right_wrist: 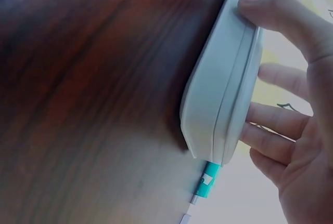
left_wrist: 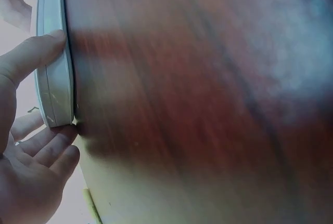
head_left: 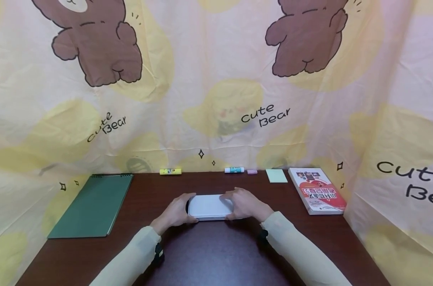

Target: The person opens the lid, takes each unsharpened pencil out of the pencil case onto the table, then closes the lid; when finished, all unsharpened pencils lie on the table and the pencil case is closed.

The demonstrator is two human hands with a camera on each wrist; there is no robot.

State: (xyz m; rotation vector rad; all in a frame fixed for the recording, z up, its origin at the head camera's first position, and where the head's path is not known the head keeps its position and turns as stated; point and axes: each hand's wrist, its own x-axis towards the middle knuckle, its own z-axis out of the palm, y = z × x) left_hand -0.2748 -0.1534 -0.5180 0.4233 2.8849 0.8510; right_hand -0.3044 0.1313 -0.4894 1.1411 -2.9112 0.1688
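Note:
A flat white case (head_left: 210, 205) with rounded ends lies on the dark wooden table, centred in the head view. At its left end my left hand (head_left: 178, 209) holds it, thumb on the near side. My right hand (head_left: 244, 203) grips the right end, its thumb also on the near side. The left wrist view shows the case's side (left_wrist: 54, 73) with a lengthwise seam and the left fingers at its end. From the right wrist, the case (right_wrist: 213, 94) shows a small raised catch near the right thumb. The inside of the case is hidden.
A green spiral notebook (head_left: 91, 206) lies at left. Along the back are a yellow glue stick (head_left: 170, 171), a white-and-teal glue stick (head_left: 234, 170), a small purple block (head_left: 252, 172) and a pale green notepad (head_left: 276, 175). A red-and-white book (head_left: 318, 190) lies right. Printed cloth (head_left: 202, 119) surrounds the table.

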